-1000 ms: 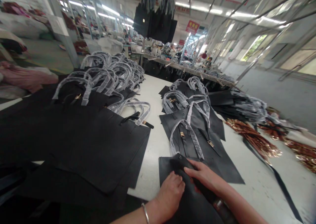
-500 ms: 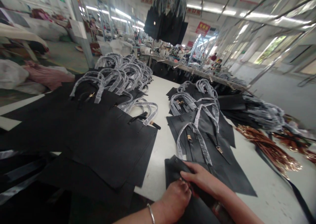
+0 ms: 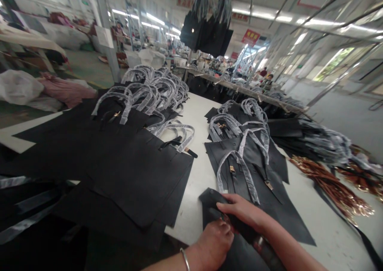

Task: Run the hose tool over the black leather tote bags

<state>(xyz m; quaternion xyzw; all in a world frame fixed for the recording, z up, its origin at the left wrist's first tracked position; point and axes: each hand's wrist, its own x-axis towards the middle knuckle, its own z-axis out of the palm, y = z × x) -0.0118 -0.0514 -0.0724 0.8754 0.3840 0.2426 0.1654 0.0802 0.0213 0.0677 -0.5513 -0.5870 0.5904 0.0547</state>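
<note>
At the table's near edge, my right hand [image 3: 239, 209] is wrapped round the folded upper part of a black bag panel [image 3: 211, 201], thumb on top. My left hand [image 3: 217, 239], with a bangle at the wrist, is closed in a pinch against the same panel, just below the right fingers. A small bit of metal shows at its fingertips, too small to name. The panel's lower part hangs toward me beneath both hands. Just beyond lie black bag panels [image 3: 281, 207] with plastic-wrapped handles [image 3: 236, 159] and gold-clasped straps [image 3: 232, 171].
Left on the white table [image 3: 194, 183] lies a large pile of black panels [image 3: 128, 163] with wrapped handles. Brown straps with gold hardware [image 3: 335, 187] lie at the right. More black bags [image 3: 206, 32] hang overhead. A metal post [image 3: 106, 36] stands at the far left.
The view has shifted slightly, so the surroundings sit a little further right. Both hands stay on the black bag panel, whose folded top edge has tilted a little.
</note>
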